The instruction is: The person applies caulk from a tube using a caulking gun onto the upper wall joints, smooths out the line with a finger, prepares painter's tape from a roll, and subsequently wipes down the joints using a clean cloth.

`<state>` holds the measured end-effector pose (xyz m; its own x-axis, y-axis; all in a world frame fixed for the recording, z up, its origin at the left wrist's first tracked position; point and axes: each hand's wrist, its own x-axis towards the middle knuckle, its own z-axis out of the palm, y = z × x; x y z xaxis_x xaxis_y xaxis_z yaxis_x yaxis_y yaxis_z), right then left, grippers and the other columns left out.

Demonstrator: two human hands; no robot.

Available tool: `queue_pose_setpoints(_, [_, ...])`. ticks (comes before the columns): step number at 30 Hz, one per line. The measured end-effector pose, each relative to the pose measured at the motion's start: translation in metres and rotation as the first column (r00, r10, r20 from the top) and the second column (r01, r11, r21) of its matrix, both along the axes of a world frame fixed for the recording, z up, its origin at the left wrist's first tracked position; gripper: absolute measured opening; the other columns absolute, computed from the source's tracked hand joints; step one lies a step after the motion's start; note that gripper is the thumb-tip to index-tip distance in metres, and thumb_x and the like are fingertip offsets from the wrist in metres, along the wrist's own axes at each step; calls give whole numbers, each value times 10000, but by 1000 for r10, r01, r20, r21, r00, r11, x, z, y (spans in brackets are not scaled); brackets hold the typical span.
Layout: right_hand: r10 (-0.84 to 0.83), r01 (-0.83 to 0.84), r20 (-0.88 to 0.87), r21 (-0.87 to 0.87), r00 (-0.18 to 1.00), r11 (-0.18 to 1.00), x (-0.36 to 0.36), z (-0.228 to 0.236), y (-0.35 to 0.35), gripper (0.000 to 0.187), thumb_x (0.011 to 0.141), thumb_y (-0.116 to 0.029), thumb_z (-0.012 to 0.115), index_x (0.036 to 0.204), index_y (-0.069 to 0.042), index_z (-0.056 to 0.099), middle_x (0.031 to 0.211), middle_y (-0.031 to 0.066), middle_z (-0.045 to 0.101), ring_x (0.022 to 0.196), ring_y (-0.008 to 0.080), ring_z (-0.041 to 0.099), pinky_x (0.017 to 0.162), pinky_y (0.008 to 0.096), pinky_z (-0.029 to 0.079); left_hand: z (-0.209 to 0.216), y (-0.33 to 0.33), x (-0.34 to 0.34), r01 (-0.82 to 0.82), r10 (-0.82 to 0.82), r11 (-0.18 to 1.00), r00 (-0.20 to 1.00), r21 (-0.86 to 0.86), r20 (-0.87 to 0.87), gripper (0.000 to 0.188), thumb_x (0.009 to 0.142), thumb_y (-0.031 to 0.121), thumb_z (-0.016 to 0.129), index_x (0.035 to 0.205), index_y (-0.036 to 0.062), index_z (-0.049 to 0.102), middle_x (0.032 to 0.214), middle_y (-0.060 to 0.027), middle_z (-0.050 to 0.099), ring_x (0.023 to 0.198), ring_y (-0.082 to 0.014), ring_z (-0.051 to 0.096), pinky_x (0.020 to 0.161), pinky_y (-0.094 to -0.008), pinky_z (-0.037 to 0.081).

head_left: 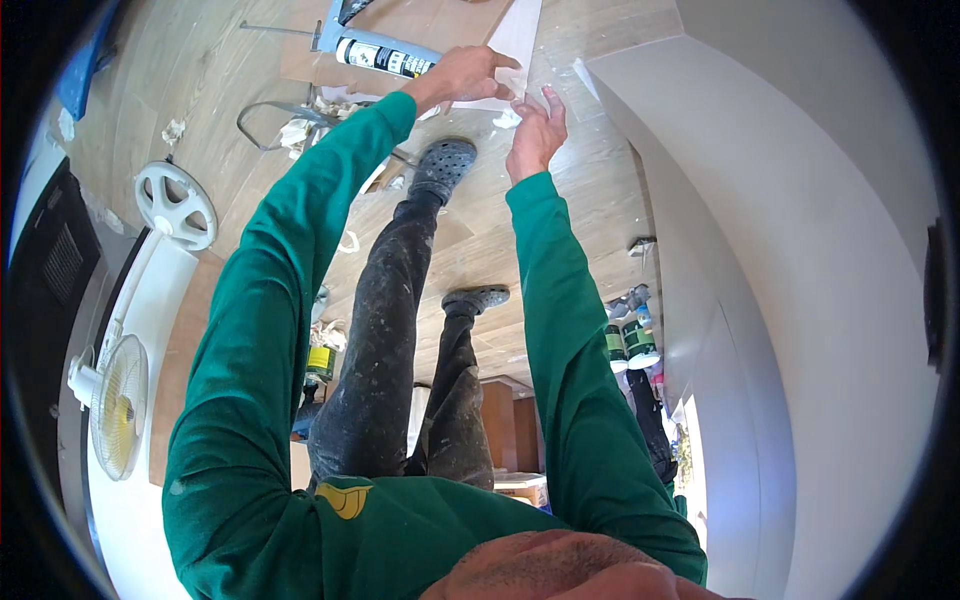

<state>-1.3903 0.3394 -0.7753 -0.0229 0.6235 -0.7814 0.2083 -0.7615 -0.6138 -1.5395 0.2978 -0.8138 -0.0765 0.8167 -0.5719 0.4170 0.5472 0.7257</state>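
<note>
My left hand (468, 76) reaches out beside the front end of a sealant cartridge (385, 57) that sits in a grey-blue caulking gun (330, 28). Its thumb and forefinger are curved around a small pale piece (517, 84), too small to name. Close by on the right, my right hand (536, 138) has its palm side up and its fingertips at that same piece. Whether the left hand also touches the cartridge is hidden. Beneath the gun lies a brown board (300, 60) with a white sheet (520, 30) along its edge.
Crumpled white paper (295, 135) and a grey strap (245, 125) lie left of my feet. A fan (120, 405) and a round white base (176, 205) are at the left. Green tins (638, 340) stand by the right wall (720, 180). My clog (448, 160) is just below the board.
</note>
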Motion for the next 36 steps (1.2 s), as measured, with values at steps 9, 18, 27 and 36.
queue_pose_setpoints(9, [-264,242,-116,-179,957,954,7,-19,7,490,837,67,607,1312,82,487,1169,210,634,1080,282,616,925,391,499,-32,-9,-3,-93,42,981,957,168,286,242,772,104,624,959,46,768,873,-152,727,781,-234,677,757,-341,520])
queue_pose_setpoints(18, [-2,2,15,-28,1000,1000,6,-20,4,489,832,51,633,1303,92,510,1148,198,655,1051,268,637,926,388,499,-22,-11,-2,198,-182,914,980,355,-78,267,809,237,672,1014,79,738,881,-122,683,808,-320,660,734,-403,499])
queue_pose_setpoints(27, [-29,28,57,32,998,999,62,20,-23,536,873,12,562,1382,84,412,1238,248,611,1112,305,621,962,391,491,-71,14,30,335,-249,938,831,91,-498,188,826,144,586,957,37,670,962,-158,679,947,-318,663,858,-460,482])
queue_pose_setpoints(36, [-226,99,-397,-316,889,944,93,134,-32,693,934,-181,434,1548,-28,150,1195,288,599,1107,375,585,991,464,454,-18,-25,25,-91,146,986,886,143,-441,664,805,158,613,1415,7,400,1056,-254,670,1033,-394,636,893,-499,472])
